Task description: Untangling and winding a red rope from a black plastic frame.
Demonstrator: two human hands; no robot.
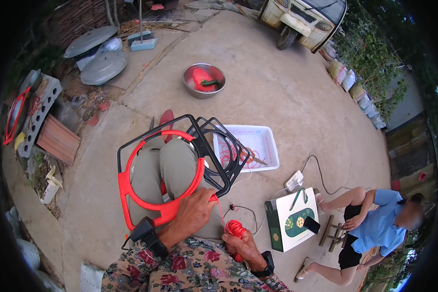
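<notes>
Across my knees rests a black frame [151,127] with a round ring, much of it wrapped in red cord [124,187]. My left hand [192,213] lies over the frame's near right side, its fingers closed on a strand of the red cord. From there the strand runs down to a red cord bundle [235,228], which my right hand [243,248] grips just right of my lap. Beyond my right knee, more black frames [236,165] lean against a white plastic tub [270,146]. Scissors [254,156] and loose red cord lie in the tub.
A metal bowl [204,93] with red and green things stands ahead. On the right are a gift bag [289,219] with a phone [312,224], a power strip [294,180], cables, and a seated person [379,214]. Hollow blocks [41,114] stand left; a three-wheeled vehicle [301,22] is parked far off.
</notes>
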